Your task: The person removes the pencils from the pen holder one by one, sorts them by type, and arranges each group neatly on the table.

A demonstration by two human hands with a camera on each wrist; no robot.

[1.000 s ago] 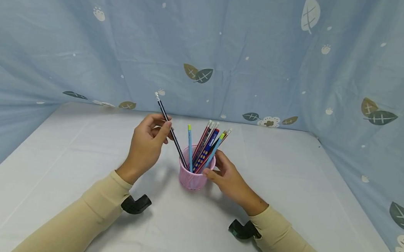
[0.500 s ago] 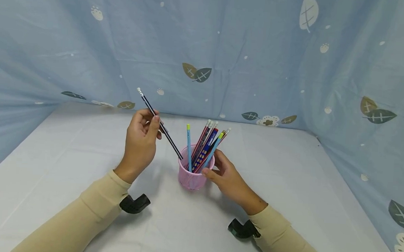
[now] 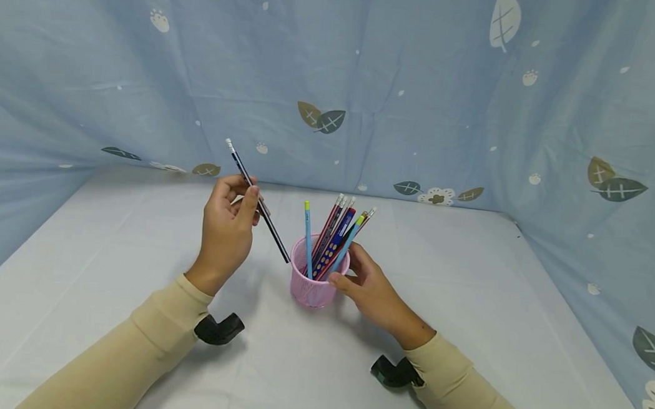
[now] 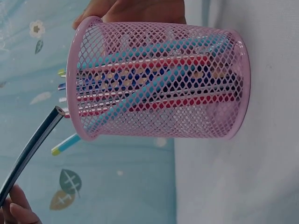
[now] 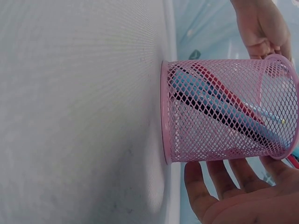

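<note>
My left hand (image 3: 227, 229) pinches a dark striped pencil (image 3: 270, 222) with a white eraser at its upper end. The pencil slants down to the right, its lower end right at the left rim of a pink mesh pencil cup (image 3: 312, 292). In the left wrist view that end is flat and unsharpened. My right hand (image 3: 375, 289) grips the cup from the right, thumb on the near rim, other fingers along the far side. Inside the cup stand several pencils, among them a light blue pencil (image 3: 307, 233) leaning left and a dark blue dotted pencil (image 3: 333, 247).
The cup stands upright on a white-covered table (image 3: 294, 377). Behind rises a light blue curtain (image 3: 423, 110) with printed leaves. A black curved piece sits at each sleeve cuff, the left piece (image 3: 219, 330) and the right piece (image 3: 393, 372).
My left hand has moved left and slightly up, drawing the pencil's lower end out of the cup to just outside its rim. My right hand and the cup have stayed in place.
</note>
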